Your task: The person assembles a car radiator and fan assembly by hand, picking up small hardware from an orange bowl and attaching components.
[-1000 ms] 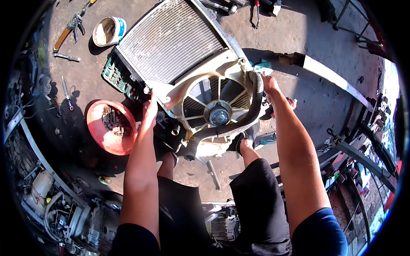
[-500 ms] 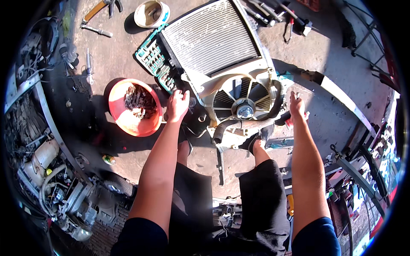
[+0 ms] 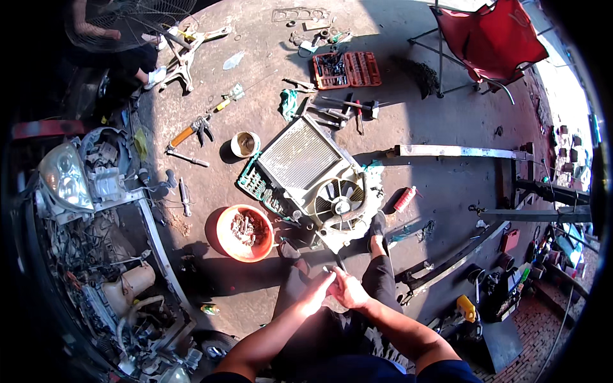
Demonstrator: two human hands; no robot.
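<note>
My left hand (image 3: 315, 294) and my right hand (image 3: 350, 291) meet in front of my lap, fingers closed together. Anything between them is too small or hidden to make out. Just beyond, between my feet, a radiator (image 3: 299, 153) lies on the ground with its fan (image 3: 340, 199) at the near end. A thick hose (image 3: 354, 214) curves beside the fan. Left of it sits a red basin (image 3: 227, 244) of small metal parts (image 3: 249, 230). A teal socket-set case (image 3: 253, 183) lies open against the radiator's left side.
A stripped car front (image 3: 115, 255) fills the left. A bucket (image 3: 245, 144), caulking gun (image 3: 185, 134), hammer (image 3: 373, 110) and orange tool case (image 3: 348, 70) lie beyond. A metal beam (image 3: 460, 152), red bottle (image 3: 405, 199) and red folding chair (image 3: 491, 41) stand right. Another person (image 3: 115, 51) is far left.
Both hands have come from either side of the fan inward and back, meeting in front of my lap. The view has lifted, showing more ground, the chair and another person.
</note>
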